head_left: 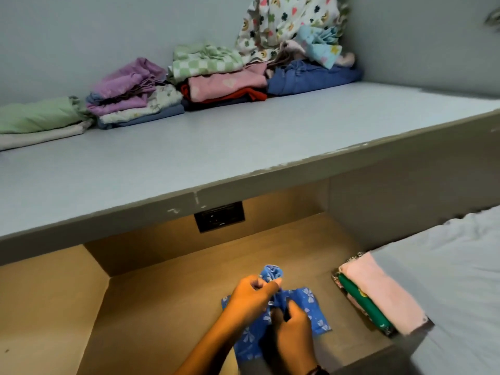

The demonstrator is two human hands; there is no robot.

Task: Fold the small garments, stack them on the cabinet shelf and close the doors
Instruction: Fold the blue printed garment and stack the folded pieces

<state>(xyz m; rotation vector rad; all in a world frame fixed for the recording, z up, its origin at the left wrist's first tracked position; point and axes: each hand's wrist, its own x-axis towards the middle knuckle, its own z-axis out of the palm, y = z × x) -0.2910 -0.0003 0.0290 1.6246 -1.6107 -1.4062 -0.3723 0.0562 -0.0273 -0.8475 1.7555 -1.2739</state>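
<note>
1. Your hands are together on the blue bow-print garment [309, 301], which lies on the wood tabletop [176, 293] below the cabinet shelf [243, 131]. Your left hand [251, 296] pinches its bunched top, and your right hand [293, 335] grips the cloth nearer to you.
2. The bunch looks loose. If either hand lets go early, it will likely spring open and the fold will come out lopsided, so it may sit crooked on a pile.
3. At the shelf's right end a loose printed heap [286, 25] slumps over the blue folded pile [311, 78]. Sliding a new piece in there could drag the heap forward.
4. Below the shelf's right end, the side stack [378, 293] sits at the tabletop's edge, beside the bed [460, 266]. A sweep of your right arm could knock it.
5. Counts:
   - One garment is in your hands.
   - Four folded piles stand on the shelf.
   - One loose heap lies on the shelf.
   - One side stack shows pink, green and dark-print layers.
   - No cabinet doors are in view.
</note>
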